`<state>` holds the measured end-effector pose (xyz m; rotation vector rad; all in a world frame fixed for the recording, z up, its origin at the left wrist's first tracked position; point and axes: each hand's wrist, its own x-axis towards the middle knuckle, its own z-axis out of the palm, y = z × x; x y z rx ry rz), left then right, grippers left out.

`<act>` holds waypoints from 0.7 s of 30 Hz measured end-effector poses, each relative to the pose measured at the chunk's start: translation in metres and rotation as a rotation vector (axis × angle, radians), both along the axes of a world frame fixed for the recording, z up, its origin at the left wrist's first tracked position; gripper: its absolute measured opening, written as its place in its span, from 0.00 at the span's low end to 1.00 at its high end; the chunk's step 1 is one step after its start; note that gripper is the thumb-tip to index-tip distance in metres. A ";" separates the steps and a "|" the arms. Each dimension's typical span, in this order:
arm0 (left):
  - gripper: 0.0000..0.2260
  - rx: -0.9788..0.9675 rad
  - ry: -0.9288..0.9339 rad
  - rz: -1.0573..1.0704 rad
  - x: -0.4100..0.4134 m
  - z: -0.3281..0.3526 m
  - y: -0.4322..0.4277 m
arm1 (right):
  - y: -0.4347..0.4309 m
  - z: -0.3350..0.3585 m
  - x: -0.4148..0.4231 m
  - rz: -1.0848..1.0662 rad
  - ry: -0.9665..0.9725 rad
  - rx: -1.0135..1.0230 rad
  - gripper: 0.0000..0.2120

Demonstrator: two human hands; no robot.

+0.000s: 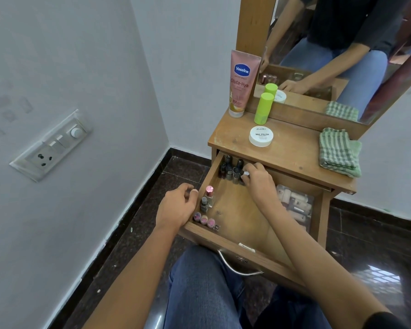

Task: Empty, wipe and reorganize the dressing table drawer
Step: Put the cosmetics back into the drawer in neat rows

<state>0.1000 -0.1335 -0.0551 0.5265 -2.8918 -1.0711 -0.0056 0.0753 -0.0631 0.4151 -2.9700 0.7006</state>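
Pale grey walls (69,55), wall switchboard (51,144), dark glossy tiled floor (377,245), wood-framed mirror (254,22)

The drawer (237,210) floor lies bare mid-way; bottles (230,169) crowd its far left corner, more line the left wall, perhaps a clear pouch (294,205) at right.

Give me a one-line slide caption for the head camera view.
Right hand reaches dark nail polish bottles at the back of the open drawer; left hand rests at its left edge.
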 end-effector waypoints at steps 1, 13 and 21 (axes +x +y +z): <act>0.14 -0.001 -0.001 0.000 0.000 0.000 0.000 | 0.000 0.000 0.000 0.004 0.005 0.013 0.10; 0.14 0.006 -0.004 0.000 -0.001 -0.003 -0.002 | 0.006 0.027 0.003 0.015 0.278 -0.193 0.09; 0.14 0.028 0.003 0.005 0.000 -0.001 0.000 | 0.015 0.108 -0.106 -0.073 0.343 -0.222 0.22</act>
